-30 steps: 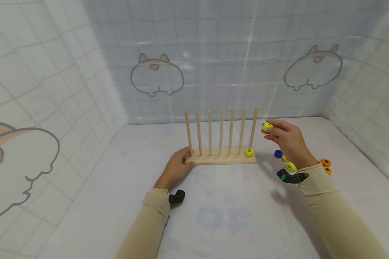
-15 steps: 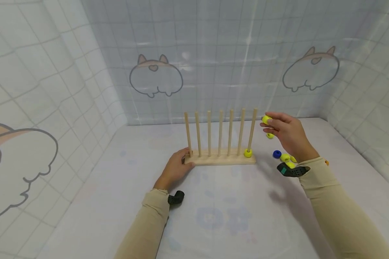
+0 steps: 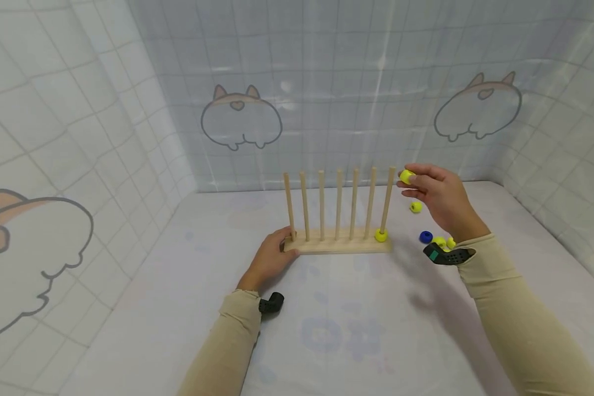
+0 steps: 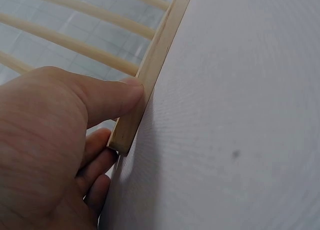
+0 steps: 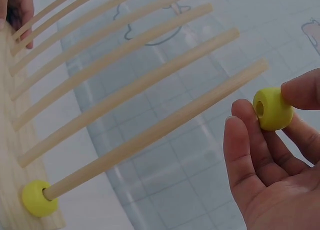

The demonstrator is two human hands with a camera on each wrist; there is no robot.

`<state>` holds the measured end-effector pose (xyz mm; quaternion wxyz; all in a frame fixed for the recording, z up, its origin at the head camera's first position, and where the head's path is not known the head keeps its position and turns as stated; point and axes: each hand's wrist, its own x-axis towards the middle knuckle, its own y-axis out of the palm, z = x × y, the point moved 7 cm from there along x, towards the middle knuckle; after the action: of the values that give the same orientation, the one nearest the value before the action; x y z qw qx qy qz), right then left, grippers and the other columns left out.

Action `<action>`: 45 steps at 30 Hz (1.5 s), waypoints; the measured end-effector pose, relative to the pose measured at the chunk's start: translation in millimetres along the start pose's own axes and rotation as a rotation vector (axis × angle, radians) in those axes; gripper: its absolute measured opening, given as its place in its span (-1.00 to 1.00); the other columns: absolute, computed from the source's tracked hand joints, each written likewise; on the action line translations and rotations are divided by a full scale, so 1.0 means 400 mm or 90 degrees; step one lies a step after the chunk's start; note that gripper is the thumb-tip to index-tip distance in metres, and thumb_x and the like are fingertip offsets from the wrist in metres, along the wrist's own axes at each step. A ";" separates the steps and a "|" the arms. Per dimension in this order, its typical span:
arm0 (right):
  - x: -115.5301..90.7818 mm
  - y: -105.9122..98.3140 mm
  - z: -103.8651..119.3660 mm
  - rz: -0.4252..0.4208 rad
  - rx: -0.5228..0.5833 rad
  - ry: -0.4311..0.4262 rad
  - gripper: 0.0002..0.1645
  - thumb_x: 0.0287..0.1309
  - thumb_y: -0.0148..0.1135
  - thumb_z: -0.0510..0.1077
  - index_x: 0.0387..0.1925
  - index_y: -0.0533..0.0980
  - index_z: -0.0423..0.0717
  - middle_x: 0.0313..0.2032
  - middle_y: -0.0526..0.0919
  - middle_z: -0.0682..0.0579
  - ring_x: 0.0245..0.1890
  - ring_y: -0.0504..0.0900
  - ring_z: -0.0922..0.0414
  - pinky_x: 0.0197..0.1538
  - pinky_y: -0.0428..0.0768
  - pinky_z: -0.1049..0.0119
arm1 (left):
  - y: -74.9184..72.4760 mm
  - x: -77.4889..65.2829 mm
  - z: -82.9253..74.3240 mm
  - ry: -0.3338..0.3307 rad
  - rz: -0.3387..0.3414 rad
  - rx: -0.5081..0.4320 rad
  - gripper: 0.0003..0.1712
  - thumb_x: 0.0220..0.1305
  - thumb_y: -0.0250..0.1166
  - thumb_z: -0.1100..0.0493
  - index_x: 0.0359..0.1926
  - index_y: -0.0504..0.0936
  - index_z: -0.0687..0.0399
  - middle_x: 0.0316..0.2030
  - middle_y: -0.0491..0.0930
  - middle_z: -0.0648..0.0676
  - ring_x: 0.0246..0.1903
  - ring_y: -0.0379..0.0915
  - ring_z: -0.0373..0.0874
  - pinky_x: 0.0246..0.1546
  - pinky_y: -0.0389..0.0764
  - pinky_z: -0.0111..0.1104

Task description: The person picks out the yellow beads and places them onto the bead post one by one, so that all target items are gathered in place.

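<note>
right hand (image 3: 440,195) raised in a pinch, left hand (image 3: 268,257) lower, gripping, both forearms (image 3: 517,313) extended forward

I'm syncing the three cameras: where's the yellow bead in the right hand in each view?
Head: held yellow bead right of centre, just above middle.
Left wrist: not in it.
Right wrist: held yellow bead toward the right edge, halfway up.
Shared landmark: the wooden base, visible in all three.
</note>
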<state>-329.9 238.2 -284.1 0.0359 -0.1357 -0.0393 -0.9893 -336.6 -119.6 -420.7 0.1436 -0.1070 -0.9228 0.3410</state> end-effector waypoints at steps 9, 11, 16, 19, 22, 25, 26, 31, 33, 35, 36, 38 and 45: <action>0.014 0.017 0.028 0.011 0.027 -0.034 -0.63 0.36 0.26 -0.19 0.12 0.56 -0.29 0.00 0.59 -0.12 -0.02 0.67 0.01 -0.01 0.66 0.32 | -0.005 -0.009 -0.007 0.008 -0.017 -0.011 -0.34 0.25 0.40 0.26 0.36 0.45 0.25 0.36 0.40 0.21 0.40 0.20 0.11 0.41 0.22 -0.08; 0.013 0.019 0.034 0.011 0.029 -0.040 -0.64 0.35 0.26 -0.20 0.11 0.56 -0.29 -0.02 0.60 -0.11 -0.02 0.68 0.00 -0.02 0.66 0.33 | -0.004 -0.008 -0.007 0.006 -0.013 -0.011 -0.34 0.27 0.39 0.25 0.37 0.44 0.25 0.36 0.39 0.20 0.41 0.19 0.10 0.41 0.22 -0.09; 0.011 0.017 0.047 0.011 0.016 -0.047 -0.63 0.35 0.26 -0.20 0.11 0.57 -0.29 0.00 0.61 -0.11 -0.01 0.67 0.00 -0.01 0.66 0.35 | 0.000 -0.004 -0.006 0.002 -0.007 -0.002 -0.34 0.30 0.38 0.22 0.39 0.43 0.23 0.38 0.37 0.18 0.41 0.18 0.08 0.41 0.21 -0.10; 0.012 0.014 0.054 0.014 0.021 -0.047 -0.63 0.35 0.26 -0.20 0.12 0.57 -0.29 0.02 0.60 -0.12 0.01 0.66 0.00 0.00 0.66 0.35 | 0.002 -0.003 -0.006 0.011 -0.009 0.002 -0.34 0.29 0.38 0.23 0.38 0.43 0.24 0.37 0.38 0.19 0.41 0.19 0.09 0.41 0.21 -0.09; 0.015 0.017 0.062 0.017 0.035 -0.049 -0.63 0.34 0.27 -0.22 0.11 0.57 -0.30 0.03 0.60 -0.14 0.00 0.66 -0.01 0.00 0.66 0.33 | 0.005 -0.002 -0.003 0.011 -0.008 0.005 -0.34 0.29 0.38 0.23 0.38 0.43 0.23 0.37 0.39 0.19 0.41 0.19 0.08 0.41 0.22 -0.10; 0.019 0.021 0.066 0.018 0.040 -0.049 -0.64 0.33 0.28 -0.23 0.10 0.57 -0.30 0.00 0.62 -0.13 -0.03 0.68 0.02 0.00 0.66 0.31 | 0.005 -0.003 0.001 0.003 -0.006 0.007 -0.33 0.29 0.39 0.22 0.39 0.43 0.22 0.37 0.38 0.18 0.41 0.19 0.07 0.41 0.21 -0.11; 0.021 0.023 0.067 0.019 0.043 -0.048 -0.65 0.33 0.28 -0.24 0.10 0.57 -0.31 -0.01 0.62 -0.13 -0.04 0.68 0.03 -0.01 0.66 0.31 | 0.004 -0.004 0.001 0.002 -0.006 0.008 -0.33 0.29 0.39 0.21 0.39 0.43 0.21 0.38 0.37 0.18 0.41 0.19 0.07 0.41 0.21 -0.10; 0.027 0.027 0.072 0.016 0.046 -0.041 -0.65 0.33 0.27 -0.24 0.10 0.56 -0.30 -0.01 0.62 -0.13 -0.05 0.68 0.04 -0.02 0.67 0.32 | 0.001 -0.003 -0.002 0.003 -0.008 0.011 -0.33 0.28 0.39 0.21 0.39 0.44 0.19 0.38 0.36 0.17 0.41 0.18 0.10 0.42 0.19 -0.07; 0.030 0.028 0.076 0.017 0.047 -0.038 -0.64 0.33 0.28 -0.24 0.11 0.56 -0.30 0.00 0.62 -0.14 -0.06 0.68 0.04 -0.03 0.67 0.32 | 0.000 -0.001 -0.002 0.001 -0.008 0.013 -0.34 0.28 0.39 0.20 0.38 0.45 0.18 0.38 0.37 0.16 0.41 0.18 0.09 0.42 0.19 -0.08; 0.033 0.030 0.078 0.020 0.052 -0.036 -0.63 0.32 0.28 -0.23 0.11 0.56 -0.30 0.02 0.61 -0.17 -0.06 0.68 0.04 -0.03 0.67 0.32 | 0.000 0.000 -0.002 0.000 -0.008 0.012 -0.35 0.28 0.39 0.21 0.37 0.46 0.17 0.37 0.38 0.16 0.41 0.19 0.08 0.42 0.19 -0.09; 0.034 0.031 0.080 0.021 0.054 -0.036 -0.64 0.32 0.29 -0.23 0.10 0.57 -0.29 0.02 0.62 -0.17 -0.06 0.68 0.04 -0.03 0.67 0.32 | -0.001 0.000 -0.003 0.000 -0.009 0.011 -0.35 0.27 0.40 0.21 0.36 0.47 0.17 0.37 0.38 0.16 0.41 0.19 0.08 0.42 0.20 -0.09; 0.036 0.033 0.083 0.023 0.055 -0.039 -0.65 0.32 0.29 -0.24 0.09 0.58 -0.28 0.03 0.62 -0.19 -0.05 0.67 0.05 -0.04 0.66 0.32 | -0.001 0.000 -0.003 -0.001 -0.009 0.012 -0.36 0.27 0.40 0.21 0.36 0.48 0.17 0.37 0.39 0.15 0.40 0.20 0.08 0.42 0.20 -0.09; 0.040 0.039 0.092 0.022 0.035 -0.050 -0.68 0.30 0.30 -0.26 0.06 0.60 -0.27 0.02 0.63 -0.18 -0.02 0.64 0.04 -0.05 0.67 0.33 | -0.001 -0.003 -0.006 -0.003 -0.010 0.009 -0.34 0.27 0.39 0.21 0.38 0.45 0.16 0.37 0.38 0.16 0.41 0.19 0.07 0.41 0.21 -0.09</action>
<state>-334.1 224.9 -243.3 0.0550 -0.1739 -0.0658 -0.9810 -334.6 -118.8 -418.8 0.1447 -0.0977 -0.9217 0.3465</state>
